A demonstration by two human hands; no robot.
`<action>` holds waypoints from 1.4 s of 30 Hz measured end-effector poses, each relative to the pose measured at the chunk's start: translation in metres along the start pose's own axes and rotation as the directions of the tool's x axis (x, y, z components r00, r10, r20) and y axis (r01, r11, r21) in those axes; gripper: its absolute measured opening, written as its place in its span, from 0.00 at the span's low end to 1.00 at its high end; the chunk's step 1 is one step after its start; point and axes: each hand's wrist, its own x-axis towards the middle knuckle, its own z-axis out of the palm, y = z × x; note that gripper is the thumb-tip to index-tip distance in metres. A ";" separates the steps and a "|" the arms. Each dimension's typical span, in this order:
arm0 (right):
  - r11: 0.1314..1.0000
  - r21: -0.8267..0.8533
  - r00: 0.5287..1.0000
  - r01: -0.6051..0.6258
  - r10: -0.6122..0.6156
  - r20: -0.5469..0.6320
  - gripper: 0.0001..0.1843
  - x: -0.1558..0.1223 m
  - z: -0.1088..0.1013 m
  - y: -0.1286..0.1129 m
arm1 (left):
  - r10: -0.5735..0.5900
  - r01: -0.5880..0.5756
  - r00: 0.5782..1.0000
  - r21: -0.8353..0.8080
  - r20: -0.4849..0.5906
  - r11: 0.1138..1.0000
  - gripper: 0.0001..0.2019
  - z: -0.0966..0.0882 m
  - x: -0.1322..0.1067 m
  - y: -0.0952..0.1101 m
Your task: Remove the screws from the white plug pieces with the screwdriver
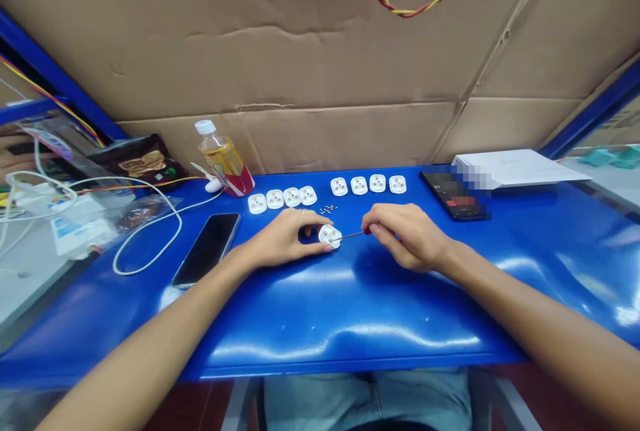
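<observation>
In the middle of the blue-covered table [310, 297], my left hand [287, 237] grips a small white plastic housing [327, 233] between thumb and fingers. A screwdriver [353, 236] with a red handle is closed in my right hand [407, 234]. Its thin metal shaft points left, and the tip meets the inside of the housing. Several small screws [328, 209] lie loose just behind it. Similar white housings stand in two rows at the back, one group on the left [275, 199] and another on the right [377, 183].
A dark phone [207, 249] lies left of my left forearm. Behind it are a drink bottle [225, 157], a white cable [120, 244] and a dark packet [145, 161]. At the back right sit a black device [453, 197] and a white box [520, 167]. Cardboard [300, 71] walls the rear.
</observation>
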 end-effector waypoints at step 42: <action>0.989 -0.150 1.000 -0.008 0.005 -0.019 0.08 0.001 0.006 -0.003 | 0.054 -0.054 0.999 -0.015 0.007 0.998 0.23 0.003 0.000 -0.003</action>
